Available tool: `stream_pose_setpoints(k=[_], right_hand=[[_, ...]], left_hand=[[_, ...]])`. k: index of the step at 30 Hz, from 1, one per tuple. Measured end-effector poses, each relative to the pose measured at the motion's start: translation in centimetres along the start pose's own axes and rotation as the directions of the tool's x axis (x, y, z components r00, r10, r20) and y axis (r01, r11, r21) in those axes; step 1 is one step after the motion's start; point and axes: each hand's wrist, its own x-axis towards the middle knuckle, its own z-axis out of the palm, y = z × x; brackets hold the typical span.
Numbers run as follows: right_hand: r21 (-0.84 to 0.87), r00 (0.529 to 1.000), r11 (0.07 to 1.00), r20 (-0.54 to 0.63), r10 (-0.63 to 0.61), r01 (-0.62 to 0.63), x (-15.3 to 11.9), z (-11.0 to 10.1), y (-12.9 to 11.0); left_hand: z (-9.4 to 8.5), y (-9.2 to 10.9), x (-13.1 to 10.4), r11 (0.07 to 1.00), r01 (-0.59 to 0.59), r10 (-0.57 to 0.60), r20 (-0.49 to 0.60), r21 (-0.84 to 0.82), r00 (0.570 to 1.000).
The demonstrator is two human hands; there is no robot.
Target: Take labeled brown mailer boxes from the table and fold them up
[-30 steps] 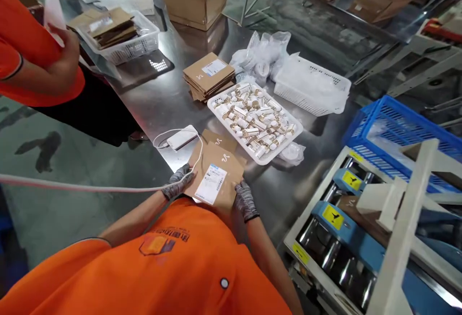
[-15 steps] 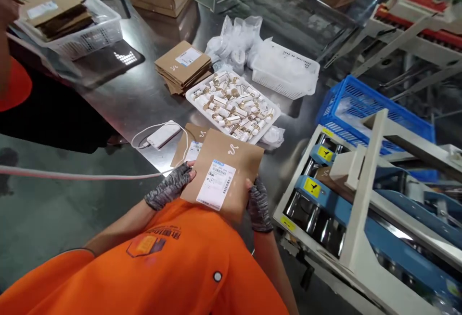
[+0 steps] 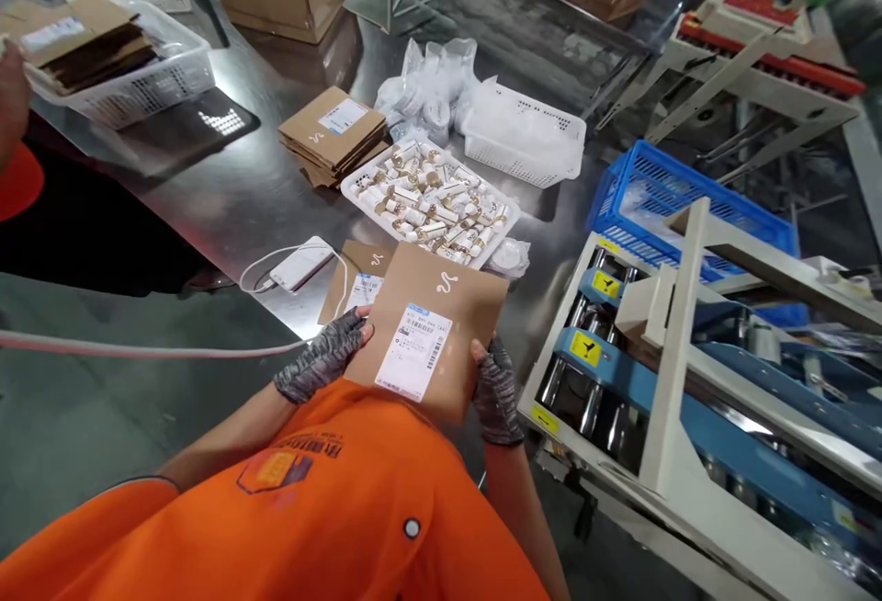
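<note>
Both my gloved hands hold a flat brown cardboard box with a white label, lifted in front of my chest. My left hand grips its left edge and my right hand its lower right edge. Under it, on the steel table, lies another flat brown box. A white tray of small white and gold tubes sits just beyond. A stack of more flat brown boxes lies behind the tray.
A white phone with a cable lies left of the boxes. Plastic bags, a white basket and a blue crate stand to the right. A blue and white roller machine is at my right. Another person's orange sleeve shows at left.
I have lifted the labelled box off the table toward my chest, uncovering the second flat box. My view has swung to the right.
</note>
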Motion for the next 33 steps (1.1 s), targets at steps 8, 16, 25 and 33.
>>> stream_pose_setpoints(k=[8,16,25,33], right_hand=[[-0.030,0.997,0.999,0.071,-0.042,0.044,0.2,-0.1,-1.0],[-0.023,0.999,0.999,0.012,-0.043,0.043,-0.1,0.0,-1.2],[0.004,0.998,0.999,0.048,-0.032,0.032,-0.8,-0.1,-1.3],[0.064,0.998,0.998,0.064,0.021,-0.026,-2.2,-0.2,-2.0]], left_hand=[[0.2,0.4,-0.2,1.000,0.010,-0.009,-0.090,0.008,0.996],[0.6,0.7,-0.2,0.999,0.031,-0.031,-0.008,-0.032,0.999],[0.9,2.1,0.9,0.979,0.138,-0.130,0.067,-0.148,0.989],[1.0,2.2,1.3,0.974,0.201,-0.180,0.181,-0.101,0.967]])
